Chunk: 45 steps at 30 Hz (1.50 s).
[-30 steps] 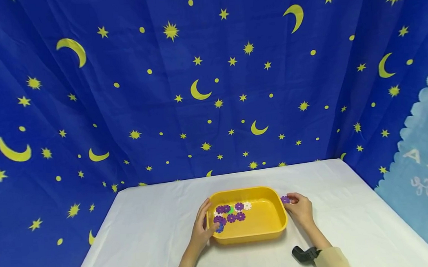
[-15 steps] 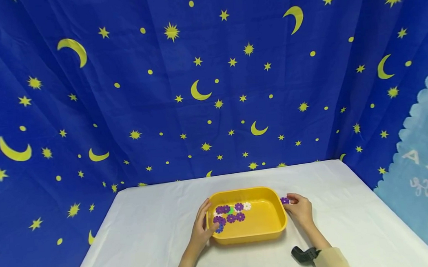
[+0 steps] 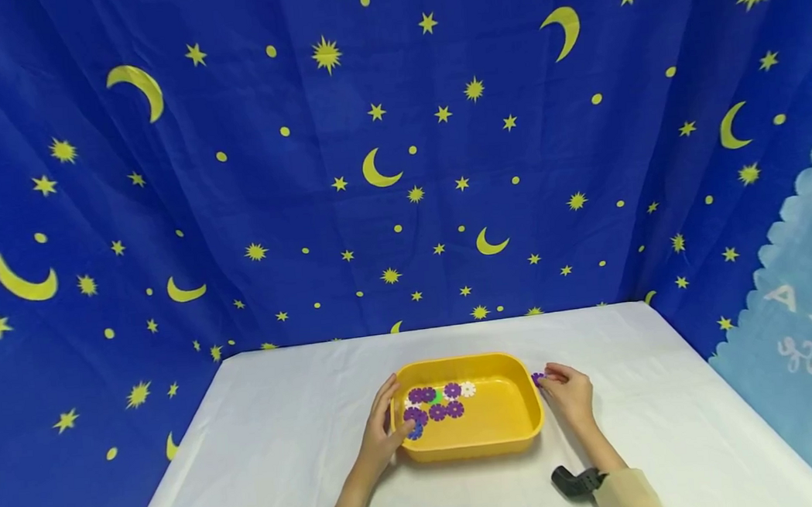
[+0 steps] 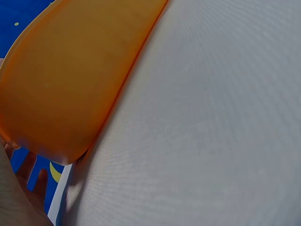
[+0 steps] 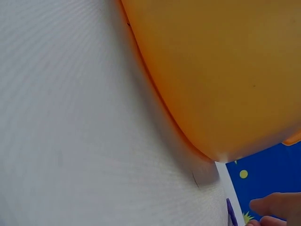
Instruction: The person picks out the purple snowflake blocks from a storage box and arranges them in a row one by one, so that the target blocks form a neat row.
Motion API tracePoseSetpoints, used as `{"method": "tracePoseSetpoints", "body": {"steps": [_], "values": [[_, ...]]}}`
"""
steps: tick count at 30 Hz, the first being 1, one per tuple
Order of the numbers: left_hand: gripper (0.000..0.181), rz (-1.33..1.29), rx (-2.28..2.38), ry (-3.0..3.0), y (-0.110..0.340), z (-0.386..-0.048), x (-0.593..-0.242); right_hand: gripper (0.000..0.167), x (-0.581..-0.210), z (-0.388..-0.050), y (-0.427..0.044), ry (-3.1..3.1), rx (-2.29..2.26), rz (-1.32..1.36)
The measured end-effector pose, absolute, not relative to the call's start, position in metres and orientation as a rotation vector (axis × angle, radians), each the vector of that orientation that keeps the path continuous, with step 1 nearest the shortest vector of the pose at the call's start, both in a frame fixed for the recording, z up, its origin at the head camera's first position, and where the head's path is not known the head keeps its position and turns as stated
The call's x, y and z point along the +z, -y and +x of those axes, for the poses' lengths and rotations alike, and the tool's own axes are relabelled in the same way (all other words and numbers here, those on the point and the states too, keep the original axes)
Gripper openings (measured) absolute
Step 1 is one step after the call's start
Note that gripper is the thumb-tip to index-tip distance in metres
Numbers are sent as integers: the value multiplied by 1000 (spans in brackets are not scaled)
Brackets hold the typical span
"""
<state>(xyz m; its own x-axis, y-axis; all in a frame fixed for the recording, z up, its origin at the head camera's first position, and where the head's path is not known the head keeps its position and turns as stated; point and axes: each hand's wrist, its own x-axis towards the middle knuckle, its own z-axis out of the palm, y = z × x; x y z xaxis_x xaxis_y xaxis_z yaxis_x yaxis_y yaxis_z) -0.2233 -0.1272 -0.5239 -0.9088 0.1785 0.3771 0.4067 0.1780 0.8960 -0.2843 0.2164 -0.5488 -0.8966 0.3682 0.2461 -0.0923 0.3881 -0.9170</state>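
Observation:
A yellow plastic tub sits on the white-covered table. My left hand holds its left end, thumb over the rim and fingers along the outside. In the left wrist view, that hand shows at the tub's corner. Inside the tub, mostly at the left, lie several flower-shaped plastic discs: purple, white, green and blue. Just right of the tub, my right hand pinches one purple flower-shaped disc at its fingertips, partly hiding it. The right wrist view shows this disc edge-on.
A white cloth covers the table. Behind and to the left hangs a blue curtain with yellow moons and stars. A light blue panel with white letters hangs at the right. A black strap device is on the right wrist.
The purple disc at my right fingertips has turned slightly and is more covered by the fingers. My left hand and the tub stay in place.

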Motion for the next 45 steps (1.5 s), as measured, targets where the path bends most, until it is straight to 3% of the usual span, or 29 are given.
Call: {"method": "tracePoseSetpoints", "body": {"steps": [13, 22, 33, 45], "values": [[68, -563, -1780, 2250, 121, -250, -551, 29, -518, -285, -217, 2158, 1631, -298], [67, -613, -1769, 2236, 126, -246, -552, 29, -501, -275, -201, 2134, 1717, -289], [67, -562, -1782, 2261, 129, -243, -552, 33, -485, -267, -173, 2120, 1826, -145], [67, -535, -1749, 2276, 130, -239, -549, 32, -491, -273, -139, 2198, 1879, 21]]}}
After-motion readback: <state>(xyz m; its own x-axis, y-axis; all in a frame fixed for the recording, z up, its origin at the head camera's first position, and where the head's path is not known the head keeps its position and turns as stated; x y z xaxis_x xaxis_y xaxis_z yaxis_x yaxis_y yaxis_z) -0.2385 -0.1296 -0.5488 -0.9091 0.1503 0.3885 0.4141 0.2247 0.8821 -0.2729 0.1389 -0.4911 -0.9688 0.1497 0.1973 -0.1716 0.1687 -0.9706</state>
